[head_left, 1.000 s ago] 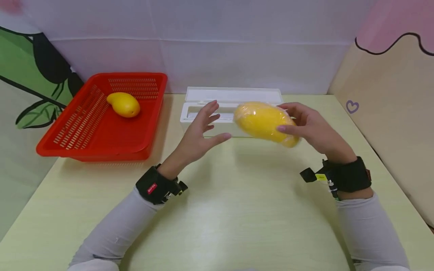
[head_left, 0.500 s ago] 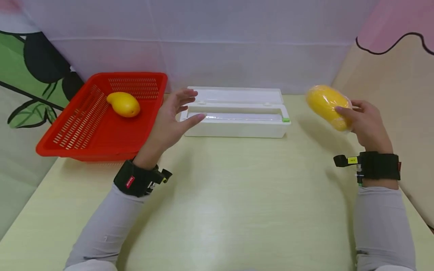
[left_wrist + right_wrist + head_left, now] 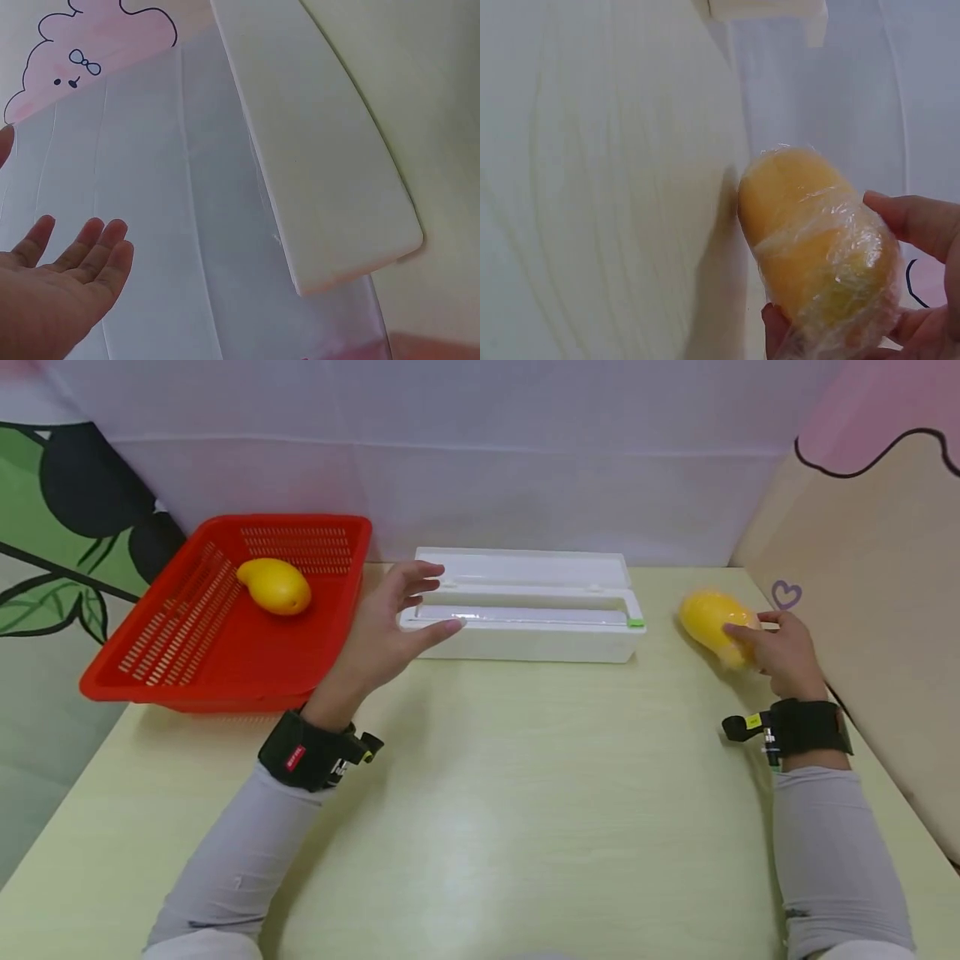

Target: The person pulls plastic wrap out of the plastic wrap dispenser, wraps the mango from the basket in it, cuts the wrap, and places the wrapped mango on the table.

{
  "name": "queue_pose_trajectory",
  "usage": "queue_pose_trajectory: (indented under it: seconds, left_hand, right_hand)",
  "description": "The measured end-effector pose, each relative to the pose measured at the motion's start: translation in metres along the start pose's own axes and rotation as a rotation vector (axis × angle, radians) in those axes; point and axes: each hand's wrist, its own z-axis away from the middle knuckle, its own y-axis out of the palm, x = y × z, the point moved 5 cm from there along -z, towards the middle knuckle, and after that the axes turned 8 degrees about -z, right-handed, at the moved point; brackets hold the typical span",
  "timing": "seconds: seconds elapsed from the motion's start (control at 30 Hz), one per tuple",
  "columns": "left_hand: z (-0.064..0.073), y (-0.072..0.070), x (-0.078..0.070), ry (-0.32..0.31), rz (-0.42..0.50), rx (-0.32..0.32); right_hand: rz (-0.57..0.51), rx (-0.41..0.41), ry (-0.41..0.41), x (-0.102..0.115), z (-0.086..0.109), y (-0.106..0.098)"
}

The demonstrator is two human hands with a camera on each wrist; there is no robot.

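Observation:
My right hand (image 3: pixel 783 652) grips a yellow mango (image 3: pixel 712 622) wrapped in cling film, low over the right side of the table. In the right wrist view the film on the wrapped mango (image 3: pixel 810 247) looks wrinkled and shiny, with thumb and fingers on either side of it. My left hand (image 3: pixel 382 631) hovers with fingers spread and holds nothing, between the red basket and the left end of a white cling film dispenser (image 3: pixel 525 645). The dispenser's lid (image 3: pixel 525 567) stands raised at the back, and a roll of film lies inside.
A red plastic basket (image 3: pixel 225 681) stands at the left with an unwrapped yellow mango (image 3: pixel 276 587) in it. A small green tab (image 3: pixel 636 622) sits at the dispenser's right end. Fabric-covered walls border the table (image 3: pixel 510 793) at the back and right.
My right hand has carried the wrapped mango from in front of the dispenser to the right, then lowered it towards the table. My left hand has drawn back to the left.

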Motion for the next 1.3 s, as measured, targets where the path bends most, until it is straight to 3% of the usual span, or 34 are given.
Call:
queue_pose_trajectory:
  seconds: [0.33, 0.63, 0.83, 1.07, 1.3]
  left_hand:
    - [-0.001, 0.0, 0.002, -0.022, -0.02, 0.007]
    - [-0.002, 0.0, 0.002, -0.027, -0.07, 0.016]
    - [-0.004, -0.005, 0.007, -0.052, -0.098, -0.014]
    - [-0.006, -0.016, 0.01, -0.1, -0.15, -0.093]
    - [-0.017, -0.007, 0.01, -0.059, -0.266, -0.118]
  right_hand:
    - [0.034, -0.024, 0.036, -0.006, -0.005, 0.006]
    - [-0.034, 0.078, 0.065, -0.005, -0.002, 0.012]
    - [0.045, 0.076, 0.029, 0.003, 0.0, 0.011]
    - [0.189, -0.058, -0.087, 0.033, 0.01, 0.001]
    - [0.145, -0.058, -0.342, 0.1, 0.038, 0.023]
